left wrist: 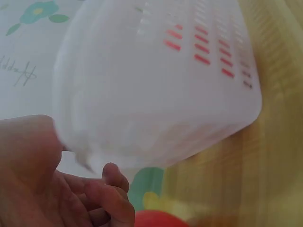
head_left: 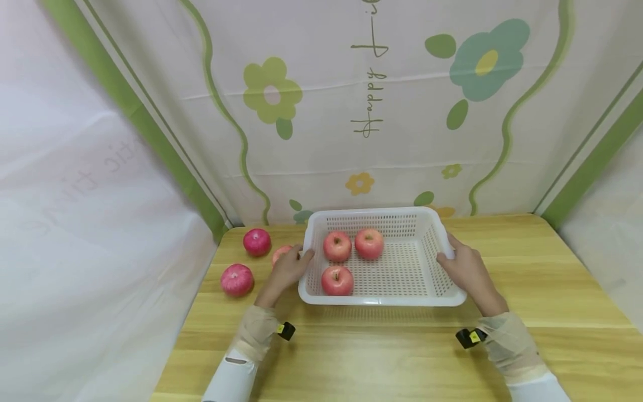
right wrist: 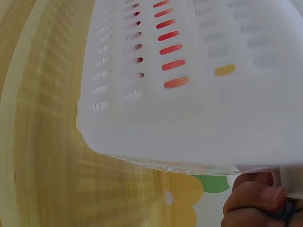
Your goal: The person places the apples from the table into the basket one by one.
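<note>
A white perforated plastic basket (head_left: 397,279) is held between my two hands, its near side slightly above the tabletop. Three red apples (head_left: 369,244) lie in its left part. My left hand (head_left: 288,272) grips the left rim, thumb on top and fingers curled beneath, as the left wrist view shows with the basket wall (left wrist: 142,94). On the opposite side my right hand (head_left: 469,272) grips the right rim; in the right wrist view its curled fingers (right wrist: 251,201) show under the rim. Another apple (head_left: 281,254) is partly hidden behind my left hand.
Two dark pink round fruits stand at the table's left: one farther back (head_left: 257,242), one nearer (head_left: 237,280). The wooden table (head_left: 382,363) meets a flower-printed curtain (head_left: 321,156) behind the basket. White cloth (head_left: 100,223) hangs along the left side.
</note>
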`<state>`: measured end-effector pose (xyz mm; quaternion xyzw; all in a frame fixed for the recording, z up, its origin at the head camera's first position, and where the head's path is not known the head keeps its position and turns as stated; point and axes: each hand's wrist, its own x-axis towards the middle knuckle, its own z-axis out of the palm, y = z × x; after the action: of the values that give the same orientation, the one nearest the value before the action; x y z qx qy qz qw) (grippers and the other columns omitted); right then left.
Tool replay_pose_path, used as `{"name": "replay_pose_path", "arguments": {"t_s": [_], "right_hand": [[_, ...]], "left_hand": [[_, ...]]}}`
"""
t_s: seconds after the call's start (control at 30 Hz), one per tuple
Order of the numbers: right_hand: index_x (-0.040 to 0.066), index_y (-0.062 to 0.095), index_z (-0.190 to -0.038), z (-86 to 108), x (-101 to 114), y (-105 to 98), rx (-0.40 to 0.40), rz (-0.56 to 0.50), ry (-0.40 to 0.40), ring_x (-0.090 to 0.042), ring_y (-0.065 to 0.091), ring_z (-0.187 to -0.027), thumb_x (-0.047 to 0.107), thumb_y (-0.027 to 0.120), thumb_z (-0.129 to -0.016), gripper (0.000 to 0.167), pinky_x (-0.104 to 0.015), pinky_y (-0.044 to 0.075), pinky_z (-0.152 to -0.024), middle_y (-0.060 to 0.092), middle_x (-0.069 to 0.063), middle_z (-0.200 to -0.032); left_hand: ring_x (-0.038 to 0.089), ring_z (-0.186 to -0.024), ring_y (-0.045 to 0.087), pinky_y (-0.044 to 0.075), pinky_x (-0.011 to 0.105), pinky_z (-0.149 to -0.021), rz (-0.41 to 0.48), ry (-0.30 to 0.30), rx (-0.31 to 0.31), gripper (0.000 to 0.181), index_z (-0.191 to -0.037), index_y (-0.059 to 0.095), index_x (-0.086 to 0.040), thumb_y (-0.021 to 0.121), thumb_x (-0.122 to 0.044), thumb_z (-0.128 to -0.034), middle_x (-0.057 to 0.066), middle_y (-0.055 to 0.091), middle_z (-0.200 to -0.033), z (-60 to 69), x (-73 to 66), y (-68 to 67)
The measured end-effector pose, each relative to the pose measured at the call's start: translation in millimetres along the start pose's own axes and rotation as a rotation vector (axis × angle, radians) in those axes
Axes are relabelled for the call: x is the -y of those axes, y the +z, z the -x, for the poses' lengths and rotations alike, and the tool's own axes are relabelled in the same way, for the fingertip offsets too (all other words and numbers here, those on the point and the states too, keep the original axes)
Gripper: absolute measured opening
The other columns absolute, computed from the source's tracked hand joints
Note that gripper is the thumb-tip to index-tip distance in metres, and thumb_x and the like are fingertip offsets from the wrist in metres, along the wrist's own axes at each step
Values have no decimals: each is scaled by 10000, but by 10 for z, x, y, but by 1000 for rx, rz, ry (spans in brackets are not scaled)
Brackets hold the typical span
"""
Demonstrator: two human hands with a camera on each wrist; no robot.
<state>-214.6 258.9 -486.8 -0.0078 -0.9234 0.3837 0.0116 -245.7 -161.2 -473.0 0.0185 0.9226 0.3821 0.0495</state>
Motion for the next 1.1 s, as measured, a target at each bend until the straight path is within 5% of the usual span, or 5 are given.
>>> {"name": "replay_pose_path", "arguments": {"t_s": [0.3,0.57,0.73,0.87,1.1], "right_hand": [[-71,219,-1654,3,-2,-3,-4,15,-3,-311,769,-742,209,547,-1056,737,-376,630,-564,615,-473,-1260],[-69,209,-1657,2,-9,1,2,-2,8,-344,776,-788,208,546,-1057,742,-381,640,-581,585,-482,-1307],[-64,201,-1660,12,-7,1,5,-12,18,-332,775,-774,214,538,-1059,743,-366,635,-566,584,-483,-1308],[-59,198,-1663,17,-10,13,7,-25,18,-321,775,-765,215,535,-1060,744,-357,633,-560,588,-480,-1306],[-50,201,-1668,13,-21,22,-1,-41,15,-314,775,-760,208,539,-1057,744,-353,633,-555,590,-476,-1306]], "left_hand": [[255,-932,664,592,405,-825,-119,24,-25,530,-1421,641,-9,563,-395,-1067,158,736,-1107,18,-35,-387],[225,-782,601,527,320,-664,-179,97,-37,396,-1272,691,-21,602,-296,-1001,110,673,-952,-59,35,-594],[323,-1076,638,592,464,-888,-270,115,12,494,-1385,639,-27,628,-311,-981,177,651,-1237,-161,119,-617],[414,-1329,549,516,613,-1085,-322,115,56,556,-1480,577,-50,626,-309,-991,229,548,-1472,-213,168,-621],[469,-1457,412,427,707,-1155,-354,125,140,685,-1565,477,-50,695,-295,-963,259,428,-1578,-277,236,-604]]}}
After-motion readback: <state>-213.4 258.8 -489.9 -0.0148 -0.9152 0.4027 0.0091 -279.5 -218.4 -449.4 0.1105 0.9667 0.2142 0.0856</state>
